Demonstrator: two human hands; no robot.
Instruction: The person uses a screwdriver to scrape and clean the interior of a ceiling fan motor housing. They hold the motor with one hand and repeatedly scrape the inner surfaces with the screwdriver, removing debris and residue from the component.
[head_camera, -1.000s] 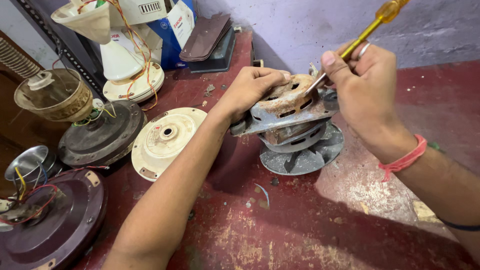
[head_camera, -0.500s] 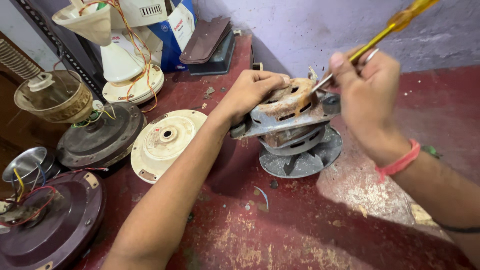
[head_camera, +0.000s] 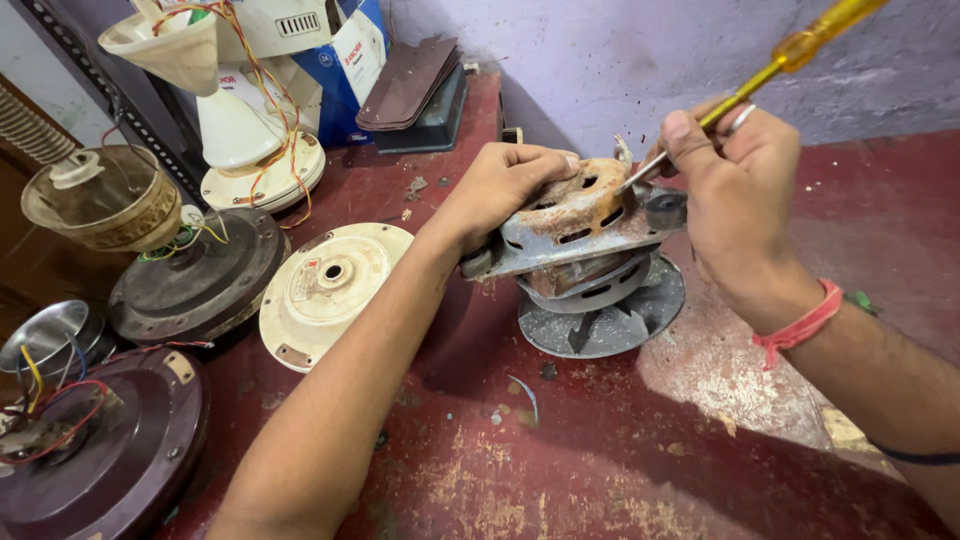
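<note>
Rusty motor: I see a rusted grey metal electric motor (head_camera: 585, 235) with slotted housing standing on its grey finned base, on the worn red counter (head_camera: 620, 470) near the back wall.
Left hand: my left hand (head_camera: 500, 185) presses down on the motor's top, its grip wrapped over the housing edge.
Right hand: my right hand (head_camera: 740, 195) has its grip closed around a yellow-handled screwdriver (head_camera: 790, 55), tip at the motor's top right.
Handling: I judge the motor heavy, stiff and rough with rust, not slippery; the flat bracket or housing rim looks the best hold.
Containers: a small steel bowl (head_camera: 45, 335) at far left holds coloured wires; a clear plastic dome (head_camera: 100, 200) sits upturned, contents unclear.
Nearby: a cream round fan cover (head_camera: 330, 290) lies just beside my left forearm.
</note>
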